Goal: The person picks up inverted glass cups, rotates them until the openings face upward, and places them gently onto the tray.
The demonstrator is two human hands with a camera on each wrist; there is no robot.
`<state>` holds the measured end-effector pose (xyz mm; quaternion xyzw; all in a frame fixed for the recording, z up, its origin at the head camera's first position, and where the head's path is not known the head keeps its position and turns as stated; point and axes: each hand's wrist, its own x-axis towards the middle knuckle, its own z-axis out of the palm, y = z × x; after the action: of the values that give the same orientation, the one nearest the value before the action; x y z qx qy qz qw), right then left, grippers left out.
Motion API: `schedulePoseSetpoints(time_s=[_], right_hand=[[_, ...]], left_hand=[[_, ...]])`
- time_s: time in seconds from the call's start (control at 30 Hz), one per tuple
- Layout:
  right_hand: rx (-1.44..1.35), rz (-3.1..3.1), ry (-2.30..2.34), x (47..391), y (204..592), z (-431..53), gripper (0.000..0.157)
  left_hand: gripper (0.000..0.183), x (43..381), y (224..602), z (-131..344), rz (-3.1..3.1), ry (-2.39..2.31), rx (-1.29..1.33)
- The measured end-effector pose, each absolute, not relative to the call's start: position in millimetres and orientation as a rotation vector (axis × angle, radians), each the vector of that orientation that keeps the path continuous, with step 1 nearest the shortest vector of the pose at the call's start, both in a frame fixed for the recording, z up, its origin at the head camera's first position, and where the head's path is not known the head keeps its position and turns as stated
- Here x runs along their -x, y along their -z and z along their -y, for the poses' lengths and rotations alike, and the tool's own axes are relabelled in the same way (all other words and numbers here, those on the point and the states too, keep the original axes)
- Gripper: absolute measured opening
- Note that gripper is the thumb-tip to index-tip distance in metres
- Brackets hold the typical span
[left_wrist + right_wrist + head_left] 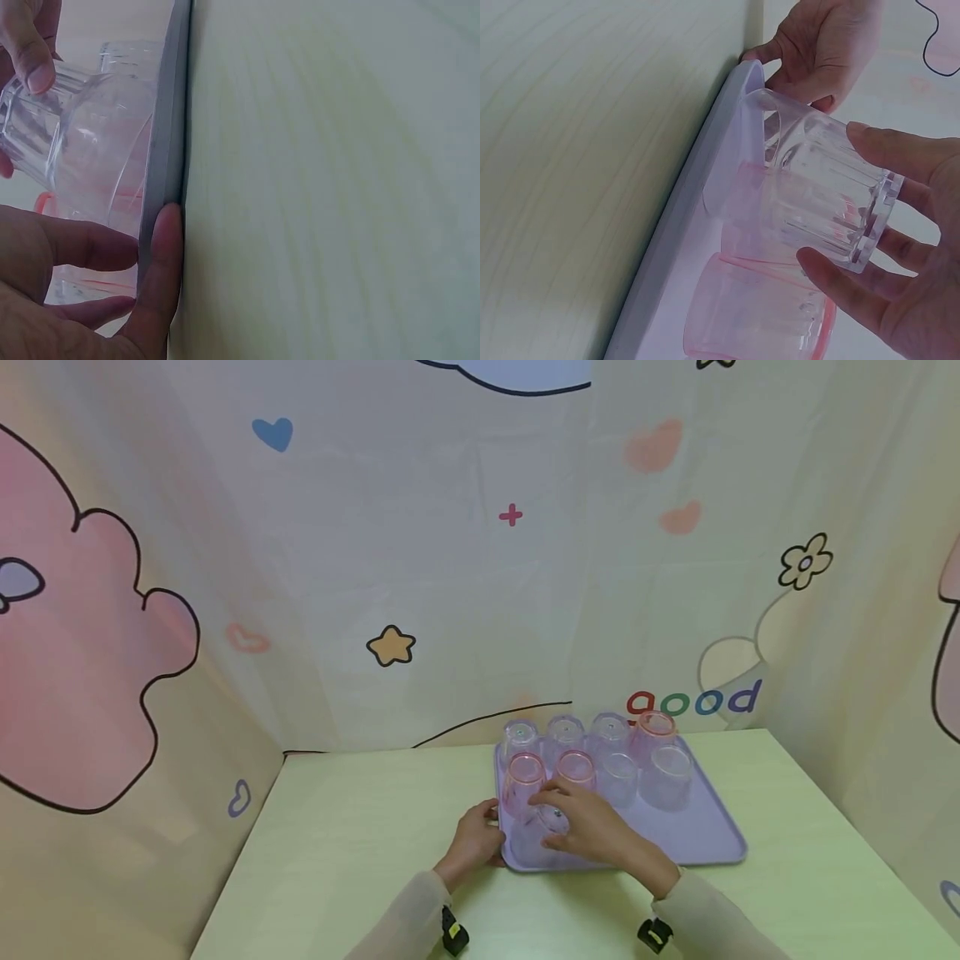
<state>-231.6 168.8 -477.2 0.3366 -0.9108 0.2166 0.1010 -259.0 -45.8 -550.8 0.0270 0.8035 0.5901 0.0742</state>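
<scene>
My right hand (596, 827) grips a clear glass (817, 180) near its base, thumb on one side and fingers on the other. Mouth down, the glass is at the front left corner of the lilac tray (701, 839). My left hand (477, 835) pinches the tray's left rim between thumb and fingers, as the left wrist view shows the rim (166, 150) close up. Just behind the held glass stand two pink glasses, one at the left (523, 785) and one beside it (576, 766), the latter partly hidden by my right hand.
More glasses stand on the tray: a row at the back with clear ones (565, 739) and a pink one (654, 735), and two clear ones (670, 777) in the middle row at right. The pale green table (360, 843) meets a printed curtain (450, 568) behind.
</scene>
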Motion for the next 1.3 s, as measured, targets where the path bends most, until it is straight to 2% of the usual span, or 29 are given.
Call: schedulePoseSetpoints(time_s=[0.53, 1.3], right_hand=[[-1.046, 2.700, -0.553, 237, 480, -153, 0.053], [-1.031, 2.728, -0.566, 239, 484, -144, 0.057]], left_hand=[[0.073, 257, 549, 50, -2.393, -1.776, -0.185], [0.071, 260, 554, 49, -2.375, -1.767, -0.139]])
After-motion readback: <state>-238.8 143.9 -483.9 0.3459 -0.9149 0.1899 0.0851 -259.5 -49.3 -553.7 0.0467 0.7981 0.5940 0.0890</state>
